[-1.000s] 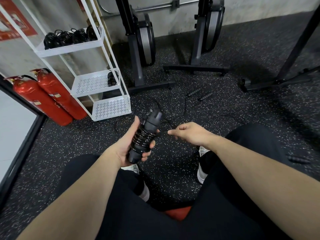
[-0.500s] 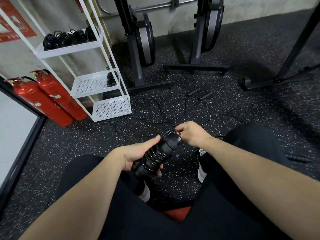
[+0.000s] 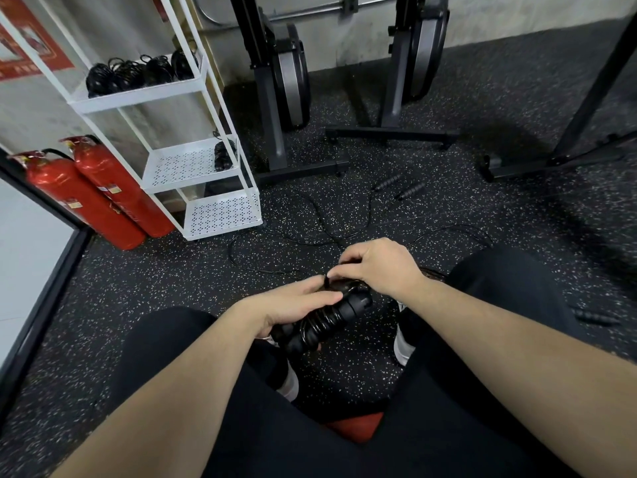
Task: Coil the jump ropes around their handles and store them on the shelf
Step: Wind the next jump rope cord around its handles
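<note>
Shelf (image 3: 144, 94) upper left w/ coiled ropes. Centre frame, our left hand (image 3: 293, 307) grips the wrapped handles (image 3: 331, 320); right hand (image 3: 375, 267) pinches the thin, floppy cord (image 3: 325, 279). We'd hold the stiff handles; cord prob. springs loose.

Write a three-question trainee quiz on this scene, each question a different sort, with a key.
1. True or false: the left hand holds the coiled handles.
2. Multiple choice: where on the shelf do most stored ropes lie? A) top tier B) bottom tier C) beside the extinguishers
3. Fill in: the right hand pinches the ____ above the handles' upper end.

Key: 1 true; 2 A; 3 rope.
</note>
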Demonstrator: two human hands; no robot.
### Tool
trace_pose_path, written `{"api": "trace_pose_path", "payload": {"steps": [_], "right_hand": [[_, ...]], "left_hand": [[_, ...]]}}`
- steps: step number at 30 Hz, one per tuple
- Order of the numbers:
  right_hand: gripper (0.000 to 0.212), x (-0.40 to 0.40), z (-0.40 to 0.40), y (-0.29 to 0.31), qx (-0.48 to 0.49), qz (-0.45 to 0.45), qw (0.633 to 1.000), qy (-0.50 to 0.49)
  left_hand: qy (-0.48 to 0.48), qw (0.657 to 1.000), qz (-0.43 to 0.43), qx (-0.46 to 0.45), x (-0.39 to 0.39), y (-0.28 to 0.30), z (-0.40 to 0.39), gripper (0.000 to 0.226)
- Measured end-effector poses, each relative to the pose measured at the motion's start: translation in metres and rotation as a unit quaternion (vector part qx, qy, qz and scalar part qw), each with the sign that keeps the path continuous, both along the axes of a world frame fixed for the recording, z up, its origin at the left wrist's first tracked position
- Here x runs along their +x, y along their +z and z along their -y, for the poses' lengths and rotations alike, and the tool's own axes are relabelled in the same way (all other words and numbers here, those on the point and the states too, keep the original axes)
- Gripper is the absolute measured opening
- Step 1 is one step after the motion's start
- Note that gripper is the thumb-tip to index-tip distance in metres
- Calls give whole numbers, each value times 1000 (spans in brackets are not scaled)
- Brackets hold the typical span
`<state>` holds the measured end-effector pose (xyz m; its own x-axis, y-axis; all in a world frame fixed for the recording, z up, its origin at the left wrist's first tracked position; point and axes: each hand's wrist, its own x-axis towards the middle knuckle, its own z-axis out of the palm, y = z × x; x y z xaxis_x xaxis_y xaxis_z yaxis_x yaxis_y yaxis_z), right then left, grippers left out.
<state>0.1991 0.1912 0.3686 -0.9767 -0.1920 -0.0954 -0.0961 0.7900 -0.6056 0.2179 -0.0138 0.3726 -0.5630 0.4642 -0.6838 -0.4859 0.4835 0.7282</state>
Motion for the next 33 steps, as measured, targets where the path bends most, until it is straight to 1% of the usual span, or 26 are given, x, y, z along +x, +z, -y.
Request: {"api": "trace_pose_path", "payload": {"steps": [2,4,7,10,12,15,18,20,22,24,26,29,33], "right_hand": [[31,2,5,0,22,-17,999,19],[27,3,9,-2,38,-24,998,35],[20,3,15,-6,14,-12,999,37],[25,4,18,-9,-52,18,997,57],[28,4,19,-9,-98,36,993,59],[22,4,16,-8,-142,67,987,37],[15,4,13,-7,-151,85,984,30],[11,4,11,-6,-171,97,980,39],[10,2,6,-2,-199,111,973,39],[13,0,-1,2,-225,127,965,35],[22,-1,-6,6,-241,151,958,34],[31,2,-9,9,-233,187,952,61],[32,0,-11,9,-249,217,940,84]], "left_hand": [[4,997,-58,-44,-2,-6,1,33],[11,992,-94,-82,-5,-14,1,30],[97,983,-117,-104,-9,-23,0,30],[220,969,-101,-48,-12,-26,0,32],[274,956,-97,-27,-14,-27,2,34],[340,937,-82,1,-18,-25,7,39],[361,930,-55,28,-20,-22,11,41],[375,924,-39,67,-19,-17,11,45],[359,930,-22,81,-18,-9,11,61],[326,943,-13,65,-18,-3,13,75],[315,947,0,67,-17,0,15,72],[306,948,6,86,-15,3,16,55],[322,940,9,116,-16,8,18,53]]}}
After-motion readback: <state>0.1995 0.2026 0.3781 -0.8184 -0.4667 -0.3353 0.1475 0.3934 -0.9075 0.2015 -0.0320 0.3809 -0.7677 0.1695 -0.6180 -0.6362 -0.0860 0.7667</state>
